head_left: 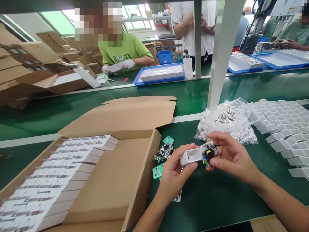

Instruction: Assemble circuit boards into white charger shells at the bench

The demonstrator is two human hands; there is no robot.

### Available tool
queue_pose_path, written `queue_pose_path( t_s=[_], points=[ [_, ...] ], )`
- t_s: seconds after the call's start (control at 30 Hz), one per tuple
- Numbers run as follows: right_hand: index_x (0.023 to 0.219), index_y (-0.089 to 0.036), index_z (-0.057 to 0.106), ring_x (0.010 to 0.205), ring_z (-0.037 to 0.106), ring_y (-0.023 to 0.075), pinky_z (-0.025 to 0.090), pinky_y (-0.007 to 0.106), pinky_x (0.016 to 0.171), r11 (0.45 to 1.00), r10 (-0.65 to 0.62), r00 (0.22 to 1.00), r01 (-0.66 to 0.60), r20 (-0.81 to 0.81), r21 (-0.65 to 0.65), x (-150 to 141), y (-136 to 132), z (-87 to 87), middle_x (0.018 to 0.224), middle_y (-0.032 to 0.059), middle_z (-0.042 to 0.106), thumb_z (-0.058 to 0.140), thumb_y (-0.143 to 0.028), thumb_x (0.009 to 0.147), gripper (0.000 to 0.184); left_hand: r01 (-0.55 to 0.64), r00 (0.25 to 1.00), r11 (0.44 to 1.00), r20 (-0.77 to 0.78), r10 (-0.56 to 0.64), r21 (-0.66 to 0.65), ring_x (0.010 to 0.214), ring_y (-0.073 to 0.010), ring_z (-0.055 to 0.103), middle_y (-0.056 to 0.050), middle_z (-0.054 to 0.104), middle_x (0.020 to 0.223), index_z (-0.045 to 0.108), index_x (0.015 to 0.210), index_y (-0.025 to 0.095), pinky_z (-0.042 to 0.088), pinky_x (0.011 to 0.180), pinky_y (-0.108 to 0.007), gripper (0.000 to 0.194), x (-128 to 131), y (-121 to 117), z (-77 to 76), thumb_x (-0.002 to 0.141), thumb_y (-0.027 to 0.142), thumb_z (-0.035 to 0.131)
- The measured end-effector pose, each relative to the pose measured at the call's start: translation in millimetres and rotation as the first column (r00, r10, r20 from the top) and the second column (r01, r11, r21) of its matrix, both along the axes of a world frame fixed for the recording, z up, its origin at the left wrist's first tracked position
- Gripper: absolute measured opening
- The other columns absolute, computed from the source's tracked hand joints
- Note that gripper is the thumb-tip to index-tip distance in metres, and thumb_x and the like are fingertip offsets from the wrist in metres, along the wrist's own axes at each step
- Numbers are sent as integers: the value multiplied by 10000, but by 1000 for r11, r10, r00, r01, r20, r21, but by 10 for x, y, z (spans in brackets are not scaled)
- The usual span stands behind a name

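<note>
My left hand (pixel 175 175) grips a white plastic charger housing (pixel 190 154) from below. My right hand (pixel 233 158) pinches a small circuit board with a black and yellow component (pixel 209 154), which sits at the housing's open end. Its lower edge shows green. Just left of my hands, loose green circuit boards (pixel 166 149) lie on the green workbench mat (pixel 217 199), some partly under my left wrist. Behind my right hand is a clear plastic bag of small metal parts (pixel 225 119). Rows of white housing shells (pixel 285 135) stand to its right.
An open cardboard box (pixel 116 190) packed with rows of white items stands to my left. A white post (pixel 223 54) rises beyond the bag. Across the bench, a person in a green shirt (pixel 123 53) handles a white item near blue trays (pixel 158 74).
</note>
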State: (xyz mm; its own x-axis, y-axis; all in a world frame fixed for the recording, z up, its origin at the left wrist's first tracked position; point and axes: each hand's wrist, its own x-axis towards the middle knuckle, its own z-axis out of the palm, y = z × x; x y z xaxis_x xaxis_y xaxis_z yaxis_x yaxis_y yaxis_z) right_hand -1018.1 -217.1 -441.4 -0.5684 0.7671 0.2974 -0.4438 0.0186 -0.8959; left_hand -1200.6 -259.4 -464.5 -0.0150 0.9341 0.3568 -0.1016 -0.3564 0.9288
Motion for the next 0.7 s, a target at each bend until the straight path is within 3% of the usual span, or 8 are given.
queue_pose_path(
  t_s=[0.07,0.13,0.23,0.3,0.43,0.57,0.7],
  points=[
    [1253,-327,548,799,675,65,589,177,732,998,-28,998,25,47,62,2,-20,9,1004,-22,589,647,-51,837,508,-10,1000,1000,-16,10,4,969,-148,685,-5,731,1078,699,1126,337,542,795,-183,330,2,8,8,823,208,715],
    [1205,-304,563,856,662,69,566,158,767,972,-127,984,98,125,212,9,-41,21,995,-17,605,638,-43,835,459,-37,998,999,-50,38,13,988,-174,677,-37,727,1079,702,1115,286,544,821,-224,303,6,14,9,819,220,718],
    [1083,-263,578,850,629,89,546,155,746,842,-370,905,230,211,488,14,-77,34,950,-6,627,665,-62,808,351,-65,994,997,-82,68,41,1055,-200,653,-66,710,1130,679,1093,251,531,861,-268,270,18,11,-12,827,207,703],
    [1053,-257,556,771,608,92,543,160,682,793,-454,867,287,207,537,10,-96,34,875,-15,608,669,-73,798,335,-61,994,997,-84,65,46,1051,-201,655,-75,698,1162,643,1071,245,527,857,-282,245,26,0,-43,838,185,685],
    [1154,-282,523,750,636,87,560,170,634,870,-428,894,368,131,327,-3,-92,30,1003,11,607,655,-93,822,404,-21,997,1000,-70,22,8,974,-187,670,-97,695,1135,577,1094,227,530,803,-273,237,29,-18,-122,870,221,657],
    [1129,-270,614,741,670,98,600,204,649,947,-315,935,299,166,115,4,-36,48,1066,30,660,662,-202,871,271,91,996,995,28,-89,-43,853,-151,674,-76,697,1063,498,1175,245,538,755,-263,267,28,-22,-129,929,302,585],
    [1232,-305,614,813,693,116,615,259,782,961,-277,941,268,194,70,37,-4,72,1148,31,650,633,-276,908,325,145,989,988,41,-143,-54,740,-112,629,-61,640,1080,537,1117,241,526,661,-225,223,22,-27,-82,935,368,565]
  ],
)
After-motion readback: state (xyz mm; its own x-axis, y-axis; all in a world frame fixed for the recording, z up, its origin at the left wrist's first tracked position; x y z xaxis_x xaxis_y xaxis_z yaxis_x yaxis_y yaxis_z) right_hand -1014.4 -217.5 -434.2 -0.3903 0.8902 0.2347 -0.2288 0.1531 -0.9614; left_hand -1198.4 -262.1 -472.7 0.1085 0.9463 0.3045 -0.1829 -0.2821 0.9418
